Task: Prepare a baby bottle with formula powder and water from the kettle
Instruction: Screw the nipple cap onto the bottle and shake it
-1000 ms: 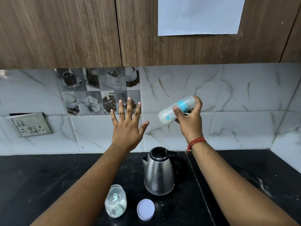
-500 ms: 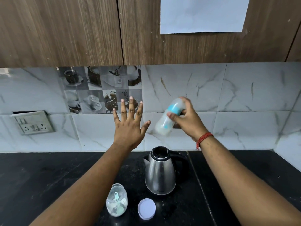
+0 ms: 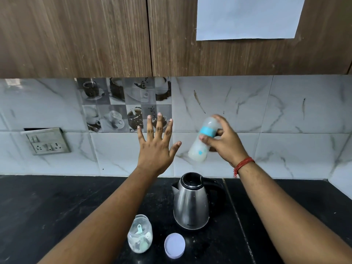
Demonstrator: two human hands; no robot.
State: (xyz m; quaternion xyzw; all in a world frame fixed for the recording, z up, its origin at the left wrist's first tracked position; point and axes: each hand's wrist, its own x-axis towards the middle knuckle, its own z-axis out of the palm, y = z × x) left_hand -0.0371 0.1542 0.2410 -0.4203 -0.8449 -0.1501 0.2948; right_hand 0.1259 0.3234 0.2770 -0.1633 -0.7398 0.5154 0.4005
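My right hand (image 3: 225, 142) grips a baby bottle (image 3: 202, 140) with a blue ring and white liquid inside, held in the air above the kettle, tilted with its capped top up and to the right. The bottle looks motion-blurred. My left hand (image 3: 156, 147) hovers to its left, palm away, fingers spread, holding nothing. The steel kettle (image 3: 191, 202) stands on the black counter (image 3: 47, 206) with its lid off. In front of it sits an open glass jar (image 3: 140, 234) of formula powder with a green scoop inside, and the jar's lid (image 3: 174, 245) lies beside it.
A marble-tiled wall (image 3: 285, 115) backs the counter, with a socket plate (image 3: 47, 141) at the left. Wooden cabinets (image 3: 95, 35) hang overhead, one with a paper sheet (image 3: 247, 16) stuck on it. A seam (image 3: 234, 206) runs through the counter right of the kettle.
My right hand has swung the bottle from nearly level to steeply tilted, base downward, drifting slightly right. My left hand stays spread in the air.
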